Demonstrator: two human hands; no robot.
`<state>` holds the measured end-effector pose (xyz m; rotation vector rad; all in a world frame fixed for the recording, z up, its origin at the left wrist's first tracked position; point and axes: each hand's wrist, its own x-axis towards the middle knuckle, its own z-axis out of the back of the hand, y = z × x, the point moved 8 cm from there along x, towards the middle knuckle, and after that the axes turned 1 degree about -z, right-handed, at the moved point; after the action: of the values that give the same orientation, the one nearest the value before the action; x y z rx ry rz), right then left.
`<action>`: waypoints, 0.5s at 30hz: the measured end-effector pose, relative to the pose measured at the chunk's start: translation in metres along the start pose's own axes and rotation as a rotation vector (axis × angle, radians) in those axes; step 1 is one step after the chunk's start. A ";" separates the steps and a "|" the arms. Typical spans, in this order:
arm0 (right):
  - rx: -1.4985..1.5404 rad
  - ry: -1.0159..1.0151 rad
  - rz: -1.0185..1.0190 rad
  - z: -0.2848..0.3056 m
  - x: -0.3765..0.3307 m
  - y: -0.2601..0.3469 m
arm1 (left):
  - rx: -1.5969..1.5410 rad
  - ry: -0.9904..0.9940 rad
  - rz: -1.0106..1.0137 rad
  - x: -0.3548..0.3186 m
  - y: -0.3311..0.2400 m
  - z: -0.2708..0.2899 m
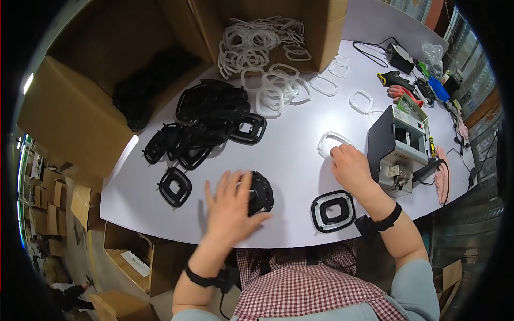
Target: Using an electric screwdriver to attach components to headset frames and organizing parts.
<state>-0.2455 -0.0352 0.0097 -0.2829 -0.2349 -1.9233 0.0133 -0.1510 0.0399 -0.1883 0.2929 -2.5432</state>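
Note:
My left hand [229, 203], slightly blurred, is open with its fingers spread. It reaches over the near edge of a black frame [261, 193], possibly a small stack, and partly hides it. The fingertips of my right hand [350, 167] are pinched at the lower edge of a white rounded-square ring [327, 140], which stretches out beyond them. Below that hand, close to the table's front edge, lies a black frame with a white ring set in it [333, 212]. A single black frame [174, 187] rests left of my left hand.
Black frames [214, 109] are heaped at the back left. Loose white rings [273, 91] spill from a cardboard box [331, 32]. A second box [75, 117] holds dark items. On the right stand a grey-black machine [399, 150] and a screwdriver [432, 145]; gloves [399, 88] and cables lie behind.

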 end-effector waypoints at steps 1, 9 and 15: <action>0.036 -0.021 0.057 0.006 0.001 0.007 | -0.007 0.058 0.033 -0.002 0.019 0.002; 0.288 -0.059 0.073 0.015 -0.007 0.015 | -0.114 0.220 -0.212 -0.007 0.028 -0.005; 0.451 -0.121 -0.036 0.017 -0.014 -0.001 | -0.545 0.046 -0.054 0.046 0.022 0.034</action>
<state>-0.2404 -0.0177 0.0216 -0.0922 -0.7449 -1.8316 -0.0066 -0.2000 0.0707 -0.3450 1.0075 -2.4650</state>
